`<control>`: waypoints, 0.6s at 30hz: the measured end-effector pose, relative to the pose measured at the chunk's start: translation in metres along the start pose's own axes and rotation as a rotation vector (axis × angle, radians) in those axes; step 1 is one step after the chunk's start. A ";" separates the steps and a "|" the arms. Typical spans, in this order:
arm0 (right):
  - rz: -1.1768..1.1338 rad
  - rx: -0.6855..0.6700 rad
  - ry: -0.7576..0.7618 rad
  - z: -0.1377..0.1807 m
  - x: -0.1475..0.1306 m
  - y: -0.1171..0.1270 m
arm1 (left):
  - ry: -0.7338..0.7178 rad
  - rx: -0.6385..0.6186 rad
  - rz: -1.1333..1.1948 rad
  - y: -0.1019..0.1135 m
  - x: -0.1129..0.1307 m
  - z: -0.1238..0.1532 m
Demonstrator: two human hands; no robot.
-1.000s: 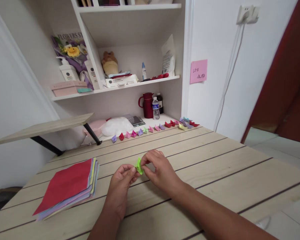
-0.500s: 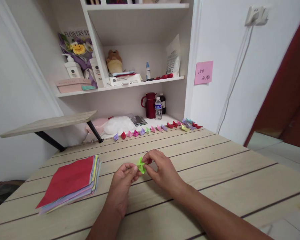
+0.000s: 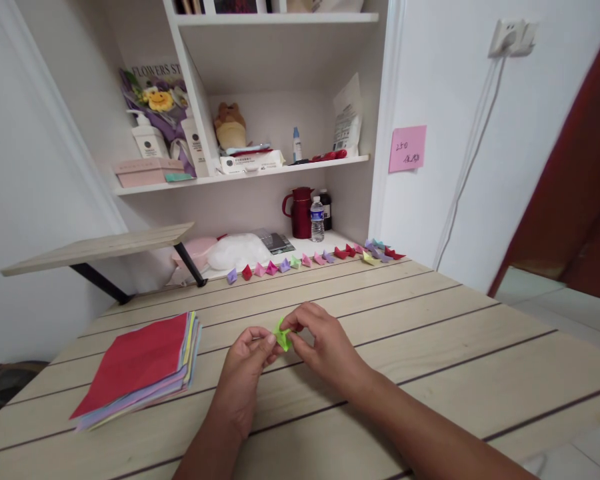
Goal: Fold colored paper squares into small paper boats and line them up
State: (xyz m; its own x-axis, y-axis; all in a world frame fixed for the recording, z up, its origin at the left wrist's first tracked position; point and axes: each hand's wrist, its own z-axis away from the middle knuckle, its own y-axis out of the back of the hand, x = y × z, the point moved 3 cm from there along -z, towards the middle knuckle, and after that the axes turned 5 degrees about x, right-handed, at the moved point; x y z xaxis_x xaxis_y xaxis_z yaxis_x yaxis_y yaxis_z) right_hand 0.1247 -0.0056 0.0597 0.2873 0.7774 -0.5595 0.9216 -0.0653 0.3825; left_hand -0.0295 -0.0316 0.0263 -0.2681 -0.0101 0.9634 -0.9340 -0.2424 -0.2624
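1. The desk (image 3: 430,333) carries a stack of coloured paper (image 3: 140,370) at the left and a row of small folded pieces (image 3: 310,259) along its far edge.
2. Both forearms reach in from below, meeting mid-desk.
3. The left hand (image 3: 245,373) and right hand (image 3: 325,347) are together, fingertips pinched on the green paper piece (image 3: 282,335) just above the desk.
4. Judging by this, a late fold is being shaped; the next crease calls for a small, firm pinch.

Both forearms are showing bare from the lower edge up to the wrists, with no sleeves covering them. The left hand (image 3: 243,380) and the right hand (image 3: 325,347) are wearing no gloves, rings or watch.
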 end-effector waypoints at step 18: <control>0.053 -0.023 -0.051 -0.003 0.006 0.004 | 0.008 0.006 0.089 -0.003 0.002 0.004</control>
State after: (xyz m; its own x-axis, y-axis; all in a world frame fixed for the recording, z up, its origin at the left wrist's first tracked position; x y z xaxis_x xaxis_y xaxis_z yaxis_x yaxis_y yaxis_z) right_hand 0.1290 0.0005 0.0597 0.3495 0.7402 -0.5744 0.8984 -0.0908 0.4296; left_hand -0.0266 -0.0346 0.0295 -0.3514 -0.0245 0.9359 -0.9050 -0.2470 -0.3463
